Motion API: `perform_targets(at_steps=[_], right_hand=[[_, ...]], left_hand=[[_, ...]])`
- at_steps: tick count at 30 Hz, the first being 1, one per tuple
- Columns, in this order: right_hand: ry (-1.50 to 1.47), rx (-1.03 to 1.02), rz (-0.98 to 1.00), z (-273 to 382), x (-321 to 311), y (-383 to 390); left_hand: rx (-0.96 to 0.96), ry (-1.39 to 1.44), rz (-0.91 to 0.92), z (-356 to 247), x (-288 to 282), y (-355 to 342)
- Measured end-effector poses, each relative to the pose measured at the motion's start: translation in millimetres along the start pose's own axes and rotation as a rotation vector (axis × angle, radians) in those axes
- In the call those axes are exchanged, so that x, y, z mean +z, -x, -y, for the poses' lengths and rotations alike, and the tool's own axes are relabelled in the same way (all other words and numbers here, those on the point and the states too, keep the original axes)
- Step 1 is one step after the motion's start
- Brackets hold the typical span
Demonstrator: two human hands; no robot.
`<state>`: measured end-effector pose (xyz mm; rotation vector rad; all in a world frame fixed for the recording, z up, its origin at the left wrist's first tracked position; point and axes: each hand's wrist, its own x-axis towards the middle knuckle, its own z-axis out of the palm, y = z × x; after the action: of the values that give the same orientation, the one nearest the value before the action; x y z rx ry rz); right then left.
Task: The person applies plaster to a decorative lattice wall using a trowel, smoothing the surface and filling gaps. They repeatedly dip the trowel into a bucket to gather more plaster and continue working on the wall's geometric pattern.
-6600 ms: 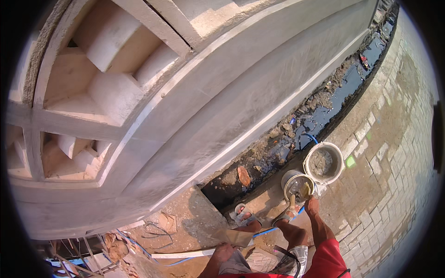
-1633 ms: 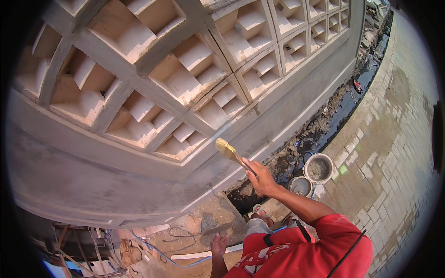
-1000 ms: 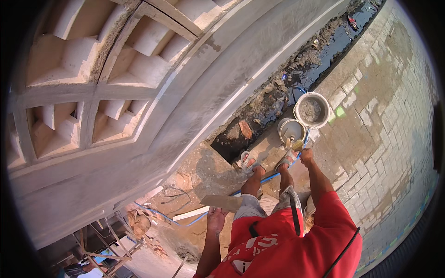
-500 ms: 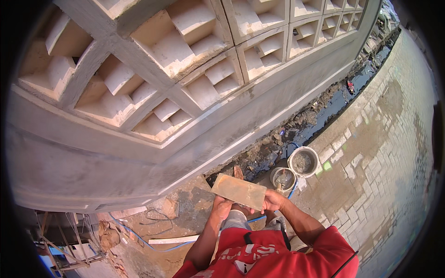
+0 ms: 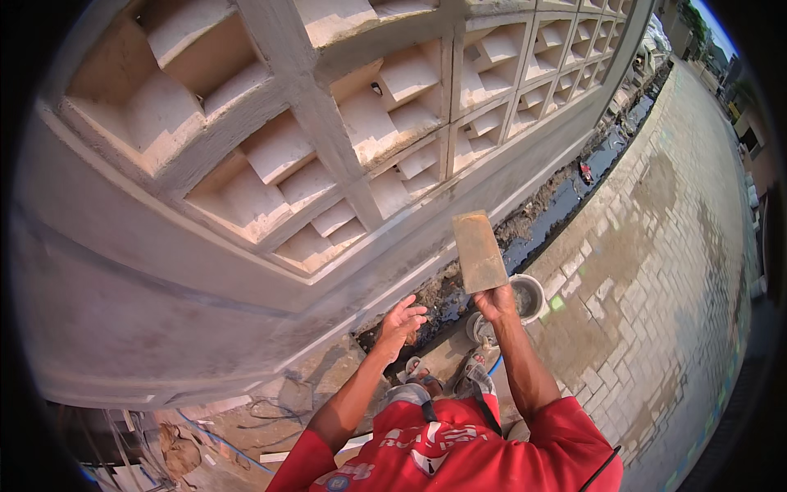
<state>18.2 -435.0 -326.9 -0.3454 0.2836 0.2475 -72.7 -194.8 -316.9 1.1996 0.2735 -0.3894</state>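
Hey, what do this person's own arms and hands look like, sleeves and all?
The left sleeve and right sleeve are short and red, leaving both forearms bare. The left hand and right hand wear no visible gloves on the fingers, and no wristbands show. A thin black cord lies by the right sleeve.

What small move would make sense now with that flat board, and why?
Probably swing the flat board left, toward the plain grey wall: the right hand holds it raised by its near end, the wall shows just left of it, and the open left hand looks empty, free to steady it.
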Motion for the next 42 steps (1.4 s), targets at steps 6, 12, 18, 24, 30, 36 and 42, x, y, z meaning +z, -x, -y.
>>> perform_targets(at_steps=[6,12,18,24,30,36,42], right_hand=[[0.218,-0.153,-0.034,23.4,33.8,-79.4],[0.273,-0.128,-0.1,16.6,63.6,-92.6],[0.414,-0.098,-0.019,8.4,45.5,-99.4],[0.542,-0.103,0.002,-17.8,45.8,-84.3],[0.67,0.198,0.049,-48.3,68.0,-47.2],[0.613,0.422,0.177,-45.7,73.4,17.0],[0.361,0.195,0.108,9.6,27.9,36.9]], left_hand=[[-0.247,-0.099,-0.222,68.3,-76.8,60.3],[-0.385,-0.057,-0.545,181.9,-155.6,141.2],[-0.554,0.172,-0.674,243.0,-187.1,213.1],[-0.546,0.103,-0.728,237.3,-182.5,221.7],[-0.44,-0.058,-0.679,223.8,-177.3,195.9],[-0.429,-0.036,-0.654,212.1,-183.4,182.3],[-0.475,0.101,-0.726,231.3,-198.2,192.1]])
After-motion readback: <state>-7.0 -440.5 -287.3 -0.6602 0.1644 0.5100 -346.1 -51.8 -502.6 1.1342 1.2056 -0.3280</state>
